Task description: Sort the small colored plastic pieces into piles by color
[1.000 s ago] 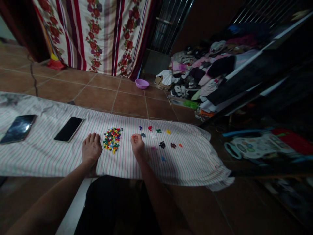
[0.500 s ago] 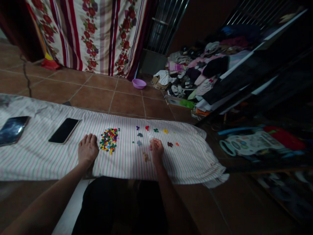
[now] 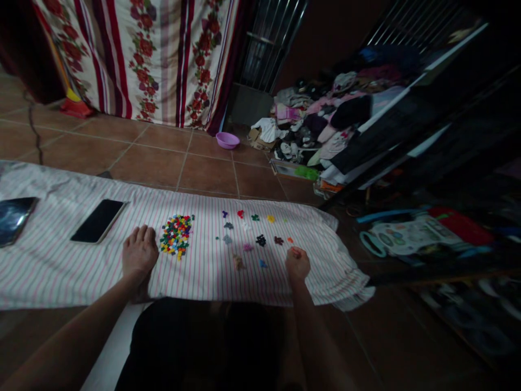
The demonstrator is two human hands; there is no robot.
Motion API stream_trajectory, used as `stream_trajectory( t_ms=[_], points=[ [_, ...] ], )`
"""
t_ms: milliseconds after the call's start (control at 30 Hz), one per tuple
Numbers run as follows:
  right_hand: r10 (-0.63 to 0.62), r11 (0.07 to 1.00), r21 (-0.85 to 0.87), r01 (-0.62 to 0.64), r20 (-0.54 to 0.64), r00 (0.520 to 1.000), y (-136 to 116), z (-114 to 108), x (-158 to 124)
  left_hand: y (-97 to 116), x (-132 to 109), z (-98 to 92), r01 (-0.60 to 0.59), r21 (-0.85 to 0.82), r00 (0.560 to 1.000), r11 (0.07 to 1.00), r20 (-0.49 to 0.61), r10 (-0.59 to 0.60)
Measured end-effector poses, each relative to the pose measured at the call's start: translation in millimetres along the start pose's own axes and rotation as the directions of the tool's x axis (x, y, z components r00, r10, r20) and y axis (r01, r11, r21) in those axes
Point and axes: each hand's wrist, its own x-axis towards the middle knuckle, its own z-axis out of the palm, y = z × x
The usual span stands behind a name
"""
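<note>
My left hand (image 3: 139, 252) lies flat on the striped cloth, its fingers stretched out, just left of a mixed pile of small coloured pieces (image 3: 176, 236). Over the right part of the cloth, my right hand (image 3: 298, 264) is closed with its fingertips together; whatever they pinch is too small to make out. Close beyond those fingertips lies an orange piece (image 3: 290, 239). Small single-colour groups are spread between the hands: brown pieces (image 3: 279, 240), black pieces (image 3: 261, 240), pink pieces (image 3: 247, 247), blue pieces (image 3: 262, 264), tan pieces (image 3: 238, 262) and yellow pieces (image 3: 271, 218) among them.
The striped cloth (image 3: 101, 271) covers a long low surface. A phone (image 3: 97, 221) and a dark tablet-like device (image 3: 15, 220) lie at left. On the tiled floor beyond are a purple basin (image 3: 227, 140) and a heap of clothes (image 3: 321, 117).
My right hand has moved right, from over the white and pink groups to near the orange piece, uncovering the black and blue groups. My left hand stays beside the pile. The view has shifted slightly.
</note>
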Motion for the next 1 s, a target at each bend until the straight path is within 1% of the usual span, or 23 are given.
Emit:
stream_trajectory(
  t_ms=[67,133,233,367,467,567,633,733,767,833,933,1000],
  points=[
    [0.079,0.994,-0.069,-0.080,-0.023,0.997,-4.1,0.4,5.5,-0.7,0.3,1.8,-0.005,-0.001,1.000,1.000,-0.005,0.005],
    [0.129,0.983,-0.126,-0.132,-0.032,0.991,-10.0,2.2,11.2,-1.1,0.6,3.0,-0.005,0.004,1.000,1.000,-0.003,0.005],
    [0.166,0.969,-0.181,-0.167,-0.023,0.986,-15.3,4.4,19.8,-1.2,0.8,3.6,-0.002,0.011,1.000,1.000,-0.006,0.002],
    [0.172,0.969,-0.180,-0.169,0.001,0.985,-12.5,3.9,28.5,-1.3,0.9,4.0,-0.007,0.005,1.000,1.000,-0.011,0.007],
    [0.102,0.987,-0.122,-0.101,-0.006,0.995,-11.3,4.2,28.5,-2.2,1.3,5.6,-0.002,0.007,1.000,1.000,-0.017,0.002],
    [-0.034,0.999,-0.026,0.033,-0.056,0.998,-21.0,9.0,20.4,-2.7,1.7,6.7,-0.004,0.016,1.000,1.000,-0.016,0.004],
    [-0.110,0.992,0.055,0.114,-0.064,0.992,-36.1,15.2,8.6,-2.3,1.5,6.2,-0.005,0.020,1.000,1.000,-0.008,0.006],
    [-0.229,0.952,0.205,0.228,-0.016,0.973,-68.7,27.5,-22.7,-1.1,1.3,4.7,-0.004,0.022,1.000,1.000,-0.009,0.004],
    [-0.285,0.927,0.256,0.273,0.010,0.958,-80.7,32.1,-37.1,-1.0,1.3,4.4,-0.004,0.023,1.000,1.000,-0.011,0.004],
    [-0.430,0.857,0.348,0.379,0.080,0.899,-103.1,41.7,-70.0,-1.2,1.5,4.6,-0.009,0.021,1.000,1.000,-0.015,0.010],
    [-0.623,0.744,0.424,0.516,0.161,0.766,-127.1,55.7,-121.8,-2.2,1.9,5.7,-0.015,0.017,1.000,1.000,-0.021,0.016],
    [-0.693,0.707,0.393,0.588,0.215,0.688,-136.1,63.7,-150.4,-2.4,1.9,6.1,-0.017,0.017,1.000,1.000,-0.023,0.017]
  ],
)
